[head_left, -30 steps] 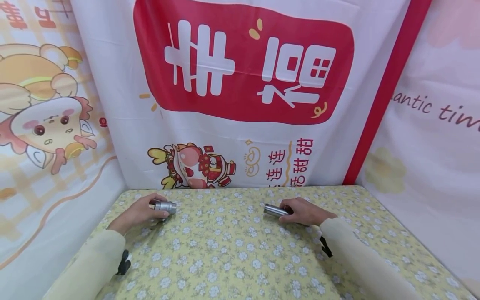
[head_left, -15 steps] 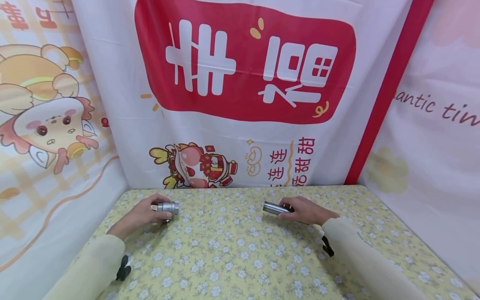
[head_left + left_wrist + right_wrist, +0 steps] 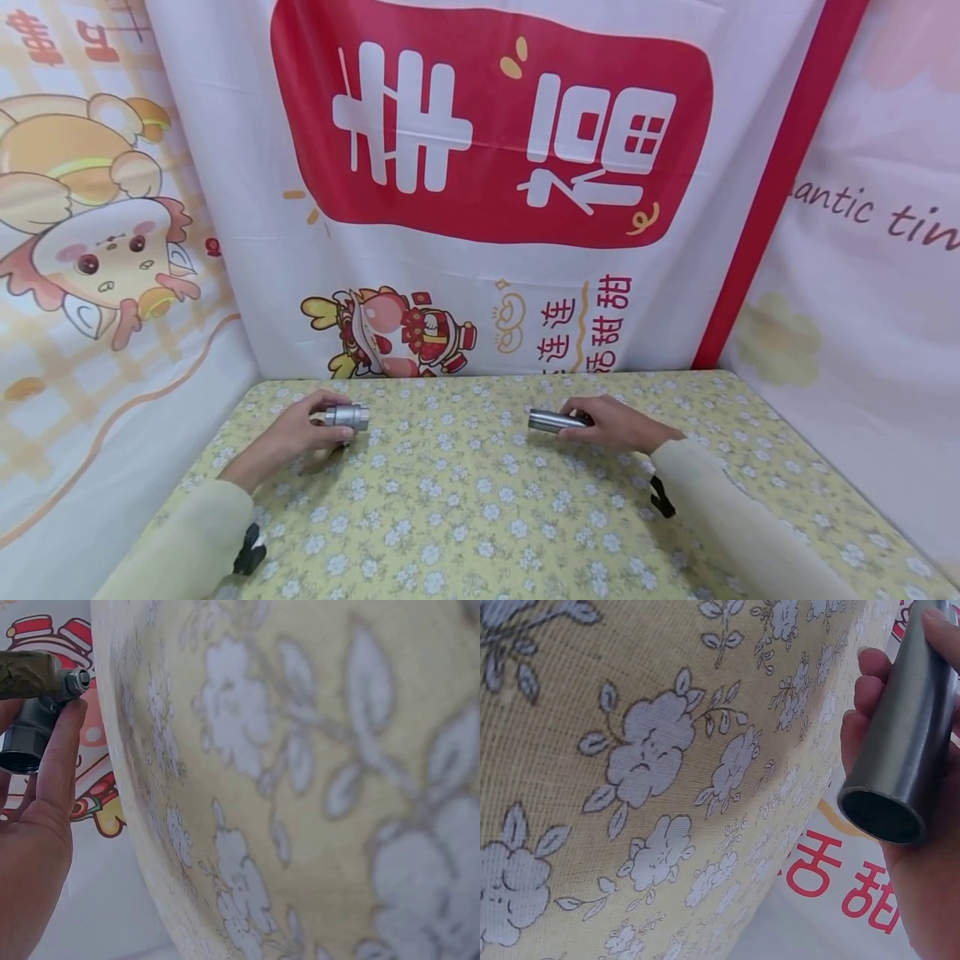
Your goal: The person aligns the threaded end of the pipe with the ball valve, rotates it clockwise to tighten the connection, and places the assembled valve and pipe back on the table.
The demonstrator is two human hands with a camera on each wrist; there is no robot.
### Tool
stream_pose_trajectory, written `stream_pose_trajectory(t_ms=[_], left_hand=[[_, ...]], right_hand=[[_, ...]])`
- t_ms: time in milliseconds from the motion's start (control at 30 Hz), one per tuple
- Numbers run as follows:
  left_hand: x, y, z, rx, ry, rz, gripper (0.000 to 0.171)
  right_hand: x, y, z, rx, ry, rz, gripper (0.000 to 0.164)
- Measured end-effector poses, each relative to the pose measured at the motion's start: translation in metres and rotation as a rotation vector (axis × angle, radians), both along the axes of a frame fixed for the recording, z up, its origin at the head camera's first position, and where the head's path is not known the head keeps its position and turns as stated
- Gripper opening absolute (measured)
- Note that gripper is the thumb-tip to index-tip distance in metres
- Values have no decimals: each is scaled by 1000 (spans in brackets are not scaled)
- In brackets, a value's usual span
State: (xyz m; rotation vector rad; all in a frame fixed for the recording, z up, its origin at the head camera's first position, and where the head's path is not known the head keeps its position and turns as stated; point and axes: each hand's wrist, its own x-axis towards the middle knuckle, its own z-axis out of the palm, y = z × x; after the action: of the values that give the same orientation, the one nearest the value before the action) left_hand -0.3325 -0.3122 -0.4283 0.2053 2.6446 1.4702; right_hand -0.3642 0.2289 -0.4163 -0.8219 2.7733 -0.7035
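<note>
My left hand (image 3: 298, 433), at the left of the table, grips a grey metal ball valve (image 3: 347, 417) between thumb and fingers. In the left wrist view the valve's body (image 3: 30, 735) shows a dark open threaded end, and an olive-coloured lever (image 3: 28, 675) is fixed on top by a nut. On the right side, my right hand (image 3: 611, 423) holds a smooth steel pipe (image 3: 550, 420), its free end pointing left toward the valve. The right wrist view shows the pipe (image 3: 904, 735) as hollow, with fingers curled around it and the thumb along its side.
A yellow flowered cloth (image 3: 450, 500) covers the table. Behind it hangs a white banner (image 3: 480, 308) with a red panel and large characters, meeting the table's back edge. Printed sheets (image 3: 105, 400) also hang at the left and right sides. A wide gap lies between the two hands.
My left hand has moved a little to the right with the ball valve. The pipe in my right hand has turned slightly closer to level, with the hand staying near the same spot.
</note>
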Motion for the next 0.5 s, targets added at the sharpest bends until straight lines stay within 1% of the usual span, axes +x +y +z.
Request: stream_pose_trajectory(t_ms=[233,433,500], left_hand=[[2,5,-1,38,24,-11,68],[4,10,0,72,22,-15,69],[5,12,1,79,29,-26,69]], right_hand=[[0,4,-1,-23,4,4,32],[1,5,-1,-87,-52,-10,34],[2,5,-1,-113,-75,-22,35]])
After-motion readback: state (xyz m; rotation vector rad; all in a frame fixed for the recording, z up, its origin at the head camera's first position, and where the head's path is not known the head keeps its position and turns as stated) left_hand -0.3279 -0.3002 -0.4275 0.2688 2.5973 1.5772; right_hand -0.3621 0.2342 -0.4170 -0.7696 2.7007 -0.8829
